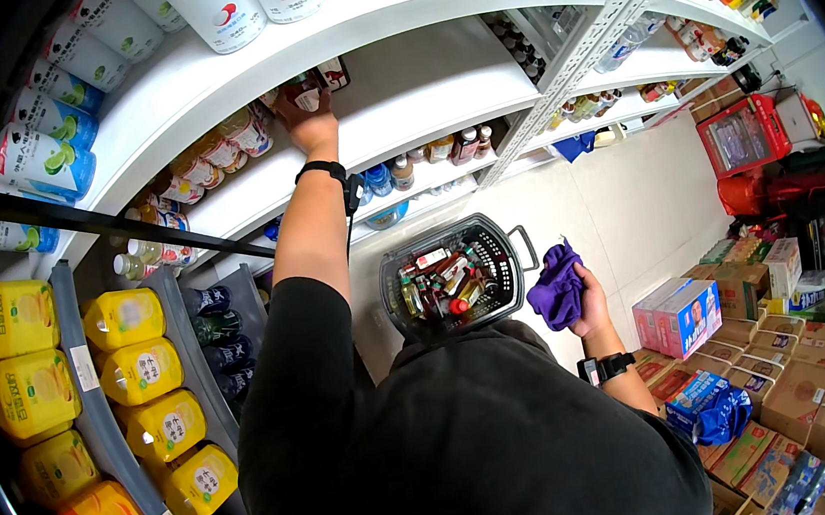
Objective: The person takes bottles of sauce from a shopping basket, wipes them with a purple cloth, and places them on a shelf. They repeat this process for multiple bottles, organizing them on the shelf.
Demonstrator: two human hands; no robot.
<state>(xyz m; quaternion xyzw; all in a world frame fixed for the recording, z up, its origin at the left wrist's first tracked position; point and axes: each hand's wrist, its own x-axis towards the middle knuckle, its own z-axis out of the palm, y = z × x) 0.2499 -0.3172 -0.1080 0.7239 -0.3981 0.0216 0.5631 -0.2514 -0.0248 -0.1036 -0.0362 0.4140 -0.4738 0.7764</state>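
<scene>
My left hand (309,121) reaches into the white shelf (423,75) in front of me. Its fingers are around a dark bottle with a pale label (307,100), partly hidden by the hand and the shelf above. Just right of it stands a dark item with a white and red label (334,73). To the left, several bottles with wrapped labels (220,153) line the same shelf. Held low on my right side, a crumpled purple cloth (558,289) is in my right hand (593,306). Between my arms a dark plastic basket (511,266) holds several small bottles (448,276).
Large white-and-blue bottles (44,160) fill the upper shelf. A rack of yellow drink bottles (140,376) stands close at left, with a black bar (131,230) crossing above it. Stacked cardboard cartons (789,399) occupy the right. A perforated metal post (565,60) separates the shelf bays.
</scene>
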